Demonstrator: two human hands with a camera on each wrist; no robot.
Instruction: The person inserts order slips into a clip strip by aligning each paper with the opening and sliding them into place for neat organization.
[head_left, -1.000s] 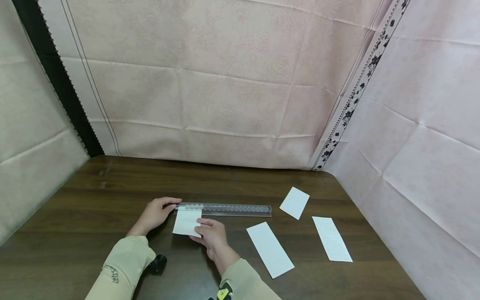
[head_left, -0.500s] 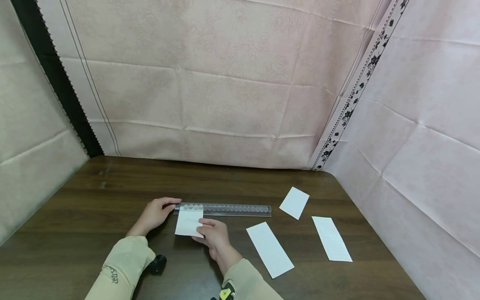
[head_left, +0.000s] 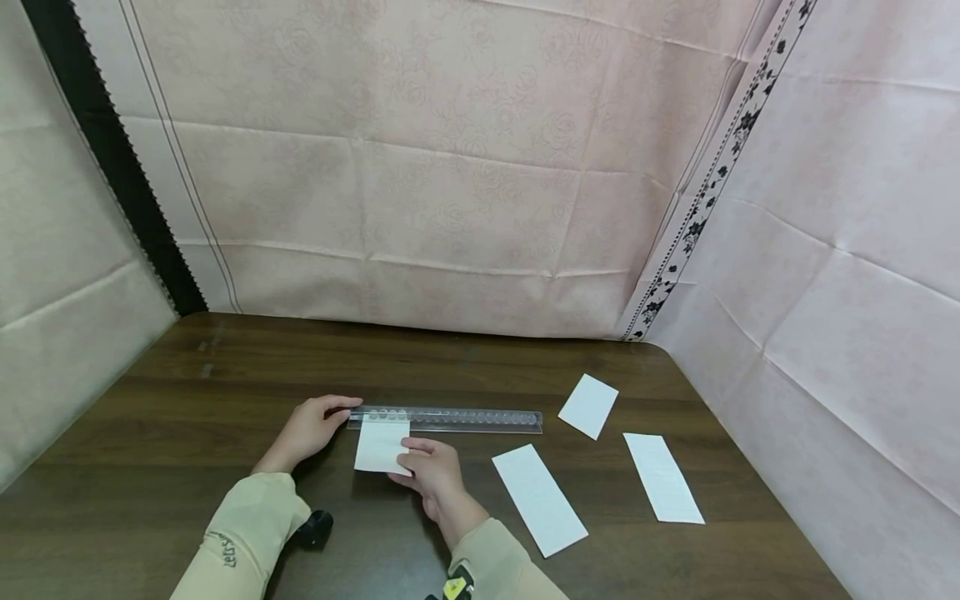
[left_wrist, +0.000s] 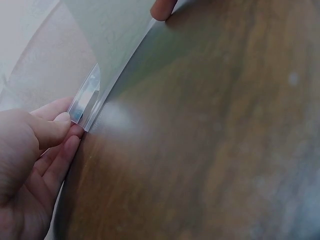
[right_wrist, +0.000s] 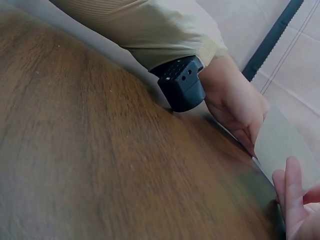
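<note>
A clear plastic ruler [head_left: 476,421] lies crosswise on the wooden table in the head view. My left hand [head_left: 309,427] pinches its left end between thumb and fingers, which shows closely in the left wrist view as the ruler tip [left_wrist: 87,97]. A small white piece of paper [head_left: 381,447] stands below the ruler's left part, its top edge overlapping the ruler's markings. With thumb and fingers my right hand [head_left: 432,478] pinches the paper's lower right corner. The right wrist view has the paper [right_wrist: 284,142] tilted up between both hands.
To the right lie three more white papers: a small one [head_left: 588,406], a long one [head_left: 540,500] and a narrower one [head_left: 664,478]. Pale cloth [head_left: 450,167] hangs behind the table [head_left: 225,392] and along its sides. A black wrist camera [head_left: 315,529] sits under the left sleeve.
The right hand has slid the small paper slightly to the right along the ruler. The left hand and ruler stay in place.
</note>
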